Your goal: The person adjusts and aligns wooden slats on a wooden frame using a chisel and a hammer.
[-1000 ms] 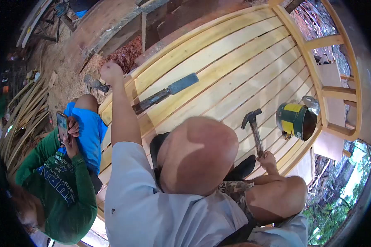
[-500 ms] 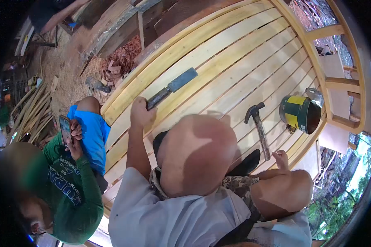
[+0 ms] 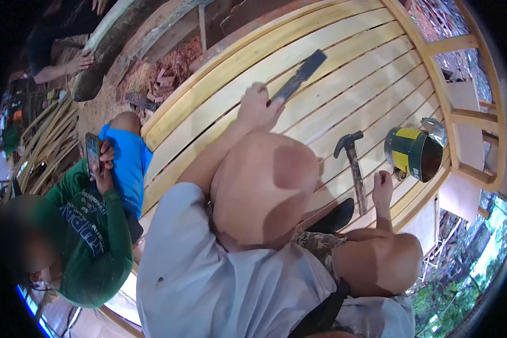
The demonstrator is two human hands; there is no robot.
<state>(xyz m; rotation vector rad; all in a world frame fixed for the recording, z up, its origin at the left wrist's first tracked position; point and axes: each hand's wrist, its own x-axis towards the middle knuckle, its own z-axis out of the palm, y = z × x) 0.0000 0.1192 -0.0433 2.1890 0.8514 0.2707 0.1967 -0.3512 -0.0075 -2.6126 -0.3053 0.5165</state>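
My left hand (image 3: pixel 259 107) is wrapped round the handle of a broad chisel (image 3: pixel 303 73), its dark blade pointing away to the upper right above the wooden slats (image 3: pixel 343 90). Close to the bent knees, my right hand (image 3: pixel 382 188) has its fingers curled together at the tips. Whatever they may pinch is too small to make out. Between my hands a claw hammer (image 3: pixel 353 169) lies on the slats with its head away from me, just left of my right hand and apart from it.
A green can with a yellow label (image 3: pixel 403 155) lies tipped near the frame's right side. Wooden rails (image 3: pixel 473 116) rise there. At left a person in a green shirt (image 3: pixel 90 242) holds a phone (image 3: pixel 93 155). Another person's hand (image 3: pixel 81 61) rests on a log at upper left.
My left hand has carried the chisel to the right and farther away. My right hand has lifted from beside the hammer's handle end toward the can. The hammer stays on the slats.
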